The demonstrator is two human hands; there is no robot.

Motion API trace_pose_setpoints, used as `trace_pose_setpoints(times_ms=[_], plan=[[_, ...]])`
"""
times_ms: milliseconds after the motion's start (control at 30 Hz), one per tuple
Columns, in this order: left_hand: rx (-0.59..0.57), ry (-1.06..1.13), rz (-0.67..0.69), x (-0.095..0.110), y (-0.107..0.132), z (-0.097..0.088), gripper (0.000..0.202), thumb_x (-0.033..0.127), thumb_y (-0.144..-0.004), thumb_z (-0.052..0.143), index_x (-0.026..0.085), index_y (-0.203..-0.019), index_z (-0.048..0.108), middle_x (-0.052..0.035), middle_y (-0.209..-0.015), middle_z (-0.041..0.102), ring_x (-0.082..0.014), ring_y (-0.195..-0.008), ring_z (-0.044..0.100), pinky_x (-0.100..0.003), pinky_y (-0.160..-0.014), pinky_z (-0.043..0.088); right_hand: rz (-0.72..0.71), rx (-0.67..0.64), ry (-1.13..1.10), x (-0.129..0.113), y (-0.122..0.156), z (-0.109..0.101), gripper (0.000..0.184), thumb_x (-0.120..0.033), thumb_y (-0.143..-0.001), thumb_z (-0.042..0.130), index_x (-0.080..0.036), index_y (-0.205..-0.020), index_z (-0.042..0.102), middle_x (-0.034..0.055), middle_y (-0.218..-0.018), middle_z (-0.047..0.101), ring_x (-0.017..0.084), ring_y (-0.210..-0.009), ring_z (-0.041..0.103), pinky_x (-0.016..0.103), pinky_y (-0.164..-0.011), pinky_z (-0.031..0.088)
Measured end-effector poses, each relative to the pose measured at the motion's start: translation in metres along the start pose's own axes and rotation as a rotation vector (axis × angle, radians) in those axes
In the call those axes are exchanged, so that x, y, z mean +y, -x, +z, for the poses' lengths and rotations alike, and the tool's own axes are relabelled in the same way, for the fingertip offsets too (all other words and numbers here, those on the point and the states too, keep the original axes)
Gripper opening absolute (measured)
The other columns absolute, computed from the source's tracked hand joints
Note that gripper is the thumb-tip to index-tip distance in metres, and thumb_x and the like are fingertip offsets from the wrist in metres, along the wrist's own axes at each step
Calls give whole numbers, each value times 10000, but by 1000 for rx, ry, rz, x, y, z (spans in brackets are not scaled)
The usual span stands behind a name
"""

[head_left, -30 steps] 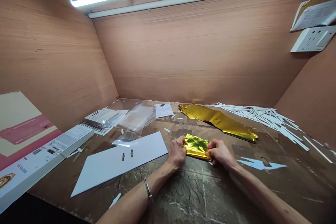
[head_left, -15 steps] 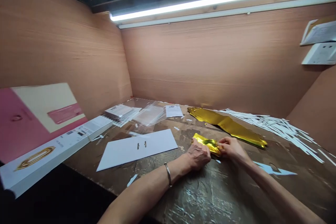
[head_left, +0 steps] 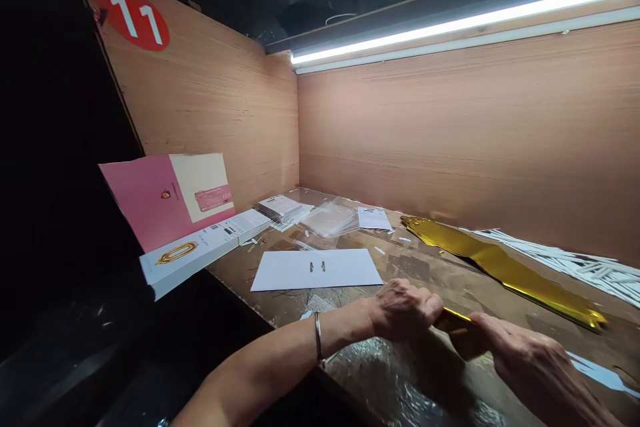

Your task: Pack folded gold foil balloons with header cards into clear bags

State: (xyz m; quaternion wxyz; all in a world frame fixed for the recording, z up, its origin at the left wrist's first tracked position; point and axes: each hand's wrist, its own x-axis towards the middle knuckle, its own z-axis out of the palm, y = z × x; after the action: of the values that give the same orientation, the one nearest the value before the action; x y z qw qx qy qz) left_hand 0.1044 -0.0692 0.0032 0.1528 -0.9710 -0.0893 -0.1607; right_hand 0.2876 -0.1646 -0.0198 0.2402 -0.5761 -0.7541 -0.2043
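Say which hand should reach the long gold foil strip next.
Probably the right hand: it lies nearer the long gold foil strip than the left hand, with the small gold foil piece between them.

Just ahead of the right hand (head_left: 533,367), a long gold foil strip (head_left: 500,267) lies in the way. Left of the left hand (head_left: 405,310), scuffed bench top (head_left: 430,267) gives passage up to a white card (head_left: 316,269).
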Motion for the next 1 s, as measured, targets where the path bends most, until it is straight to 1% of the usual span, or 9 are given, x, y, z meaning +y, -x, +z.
trace_pose_setpoints(times_ms=[133, 200, 267, 367, 433, 533, 700, 833, 1000], plan=[[-90, 102, -89, -15, 58, -11, 147, 156, -829, 356, 130, -872, 494, -41, -768, 590, -155, -718, 563, -280, -673, 418, 23, -181, -145, -10, 4, -10, 264, -99, -655, 363, -270, -735, 546, 12, -563, 605, 165, -445, 558, 244, -403, 351], [-144, 109, -283, -31, 98, -14, 271, 354, -857, 365, 168, -999, 501, -81, -995, 582, -217, -974, 507, -364, -836, 361, 92, -219, -238, -6, 8, -10, 197, -167, -706, 385, -284, -716, 544, 11, -532, 595, 158, -423, 541, 239, -396, 348], [-230, 63, -561, -45, 136, -14, 625, 601, -746, 397, 171, -1200, 400, -164, -1284, 380, -338, -1195, 287, -526, -918, 225, 187, -237, -324, 1, 9, -9, 154, -239, -730, 412, -288, -675, 547, 22, -530, 597, 159, -428, 535, 237, -401, 357], [-453, 195, -638, -54, 166, -6, 773, 672, -741, 250, 171, -1328, 210, -187, -1397, 127, -334, -1278, 48, -590, -945, 67, 352, -264, -437, 12, -2, -2, 152, -327, -728, 446, -286, -646, 567, 33, -555, 597, 169, -469, 530, 246, -429, 376], [-489, 279, -595, -54, 160, 4, 808, 686, -735, 209, 166, -1349, 129, -195, -1402, 38, -312, -1283, -27, -588, -951, 11, 458, -312, -563, 17, -18, 2, 181, -382, -726, 459, -272, -649, 580, 26, -529, 564, 165, -463, 502, 250, -429, 376], [-433, 359, -519, -55, 125, 24, 853, 713, -705, 232, 162, -1348, 133, -204, -1397, 25, -314, -1280, -41, -596, -946, -17, 614, -375, -865, 31, -50, 7, 264, -442, -728, 480, -220, -618, 573, 16, -488, 519, 142, -442, 468, 241, -405, 357], [-270, 397, -463, -80, 74, 57, 704, 655, -742, 297, 230, -1304, 279, -113, -1375, 257, -281, -1273, 161, -549, -979, 105, 979, -235, -1202, 77, -85, 18, 246, -390, -645, 624, -162, -570, 572, 20, -480, 541, 114, -435, 492, 220, -400, 348], [-220, 321, -499, -105, 62, 72, 638, 605, -738, 398, 224, -1250, 378, -106, -1330, 353, -297, -1235, 257, -488, -945, 237, 1139, -200, -1277, 113, -72, 40, 226, -341, -587, 692, -143, -592, 583, 19, -490, 560, 103, -424, 499, 204, -394, 372], [-241, 162, -406, -114, 50, 66, 476, 487, -819, 369, 158, -1154, 447, -138, -1235, 456, -290, -1167, 355, -428, -904, 292, 1191, -249, -1373, 131, -42, 69, 228, -303, -559, 719, -141, -606, 567, -10, -515, 553, 84, -434, 484, 173, -370, 364]])
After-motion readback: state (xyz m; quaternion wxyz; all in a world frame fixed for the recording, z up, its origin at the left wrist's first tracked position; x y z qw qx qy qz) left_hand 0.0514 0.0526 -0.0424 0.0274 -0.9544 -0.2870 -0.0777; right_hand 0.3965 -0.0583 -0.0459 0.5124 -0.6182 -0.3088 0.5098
